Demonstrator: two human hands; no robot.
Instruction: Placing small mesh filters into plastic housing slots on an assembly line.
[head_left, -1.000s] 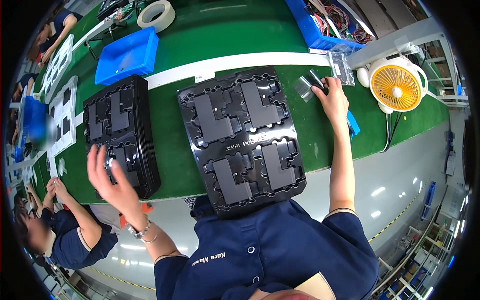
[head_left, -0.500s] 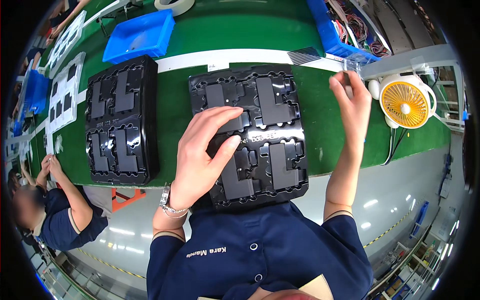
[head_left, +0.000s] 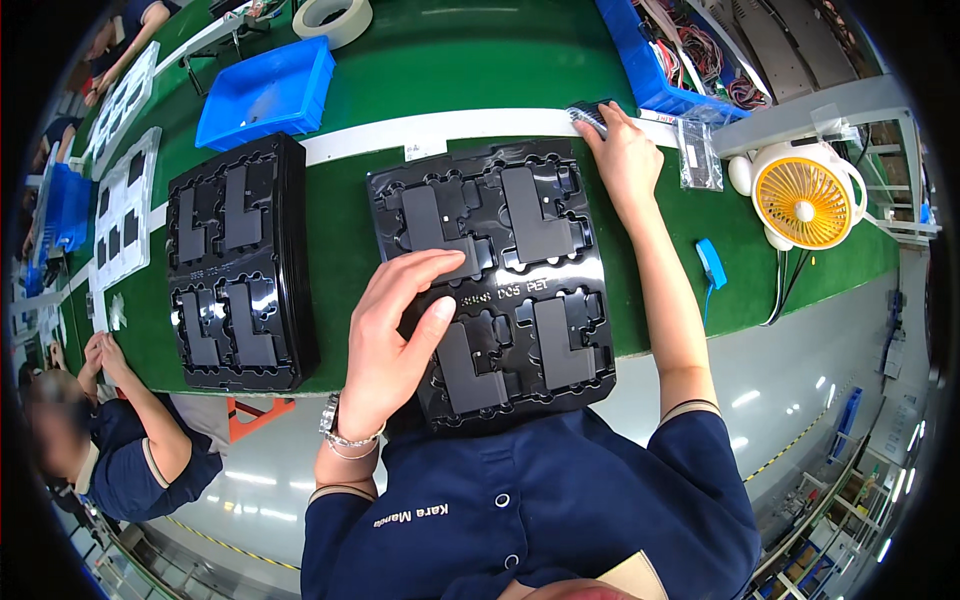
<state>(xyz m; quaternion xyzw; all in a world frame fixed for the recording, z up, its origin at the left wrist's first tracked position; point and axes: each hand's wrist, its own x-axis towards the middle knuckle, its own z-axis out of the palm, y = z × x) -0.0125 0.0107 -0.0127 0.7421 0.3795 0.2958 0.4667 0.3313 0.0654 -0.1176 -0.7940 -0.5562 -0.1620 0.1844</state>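
Observation:
In front of me a black plastic tray (head_left: pixel 590 270) holds several flat, dark L-shaped pieces in its recesses, one being the piece (head_left: pixel 535 215) at the upper right. My left hand (head_left: pixel 385 335) lies over the tray's left side, thumb and fingers apart, with nothing visible in it. Beyond the tray's far right corner, my right hand (head_left: pixel 625 160) reaches to a small bundle of black strips (head_left: pixel 588 116) on the white band. Its thumb and fingers close on the strips, partly covering them.
At left stands a stack of similar black trays (head_left: pixel 290 270). Behind are a blue bin (head_left: pixel 265 95), a tape roll (head_left: pixel 335 20) and a blue crate of wires (head_left: pixel 650 75). Rightward are a clear bag (head_left: pixel 700 155), a blue corded object (head_left: pixel 710 262) and a fan (head_left: pixel 805 195). A co-worker (head_left: pixel 130 430) sits left.
My right hand has moved left and away from me, from beside the fan to the black strips. The blue corded object now shows. My left hand stays over the tray.

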